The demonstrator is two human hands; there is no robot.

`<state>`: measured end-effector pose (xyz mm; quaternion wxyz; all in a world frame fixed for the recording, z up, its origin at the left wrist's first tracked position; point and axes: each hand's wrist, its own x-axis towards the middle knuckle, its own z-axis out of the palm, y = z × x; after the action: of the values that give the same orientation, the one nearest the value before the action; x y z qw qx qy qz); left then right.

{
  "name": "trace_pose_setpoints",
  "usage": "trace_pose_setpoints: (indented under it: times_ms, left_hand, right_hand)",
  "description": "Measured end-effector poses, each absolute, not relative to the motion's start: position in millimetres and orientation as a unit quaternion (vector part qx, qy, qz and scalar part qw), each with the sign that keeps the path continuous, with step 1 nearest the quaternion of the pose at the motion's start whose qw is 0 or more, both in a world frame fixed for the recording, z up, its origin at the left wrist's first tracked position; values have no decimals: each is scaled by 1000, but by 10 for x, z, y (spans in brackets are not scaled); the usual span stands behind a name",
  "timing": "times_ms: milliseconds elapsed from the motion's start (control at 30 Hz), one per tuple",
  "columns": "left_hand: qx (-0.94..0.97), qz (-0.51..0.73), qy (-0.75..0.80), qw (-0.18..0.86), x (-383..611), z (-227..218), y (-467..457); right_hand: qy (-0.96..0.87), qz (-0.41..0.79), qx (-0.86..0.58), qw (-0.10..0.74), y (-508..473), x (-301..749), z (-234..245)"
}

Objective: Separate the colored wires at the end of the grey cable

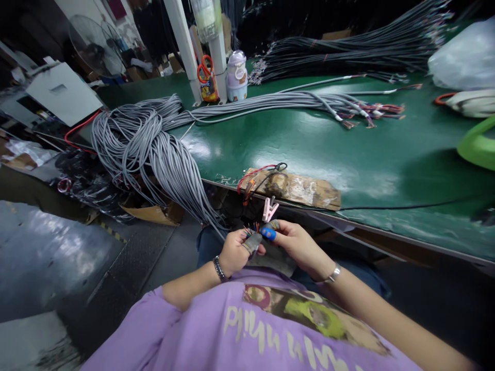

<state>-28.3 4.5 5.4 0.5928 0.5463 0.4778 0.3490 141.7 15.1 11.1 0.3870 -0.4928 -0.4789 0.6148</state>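
Note:
My left hand (235,251) is closed around the end of a grey cable, whose several thin coloured wires (251,228) fan out above the fist. My right hand (296,242) pinches at those wire ends with covered fingertips, one in a blue finger cot (268,234). Both hands are held close together over my lap, just below the green table's front edge (348,219). A pink clip (269,209) hangs at that edge right above the hands. A big bundle of grey cables (154,149) drapes off the table's left corner down toward my left hand.
A taped brown cardboard pad (301,188) with red and black leads lies at the table edge. More grey and dark cable bundles (348,51) lie across the back. Bottles and orange scissors (207,72) stand by white posts. A green object (477,147) and plastic bag (464,56) sit right.

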Motion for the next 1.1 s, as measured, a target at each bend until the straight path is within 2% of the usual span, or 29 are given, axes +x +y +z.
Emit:
trace_pose_setpoints:
  times_ms: [500,700,1100]
  left_hand:
    - [530,328,461,631,-263,8,36]
    - [475,363,479,643,-216,37,37]
    - [434,378,508,641,-206,-24,32]
  right_hand:
    - [-475,670,-427,377,134,1376,185]
    - [-451,605,-501,424,100,1345,125]
    - [-432,608,-504,436,74,1311,69]
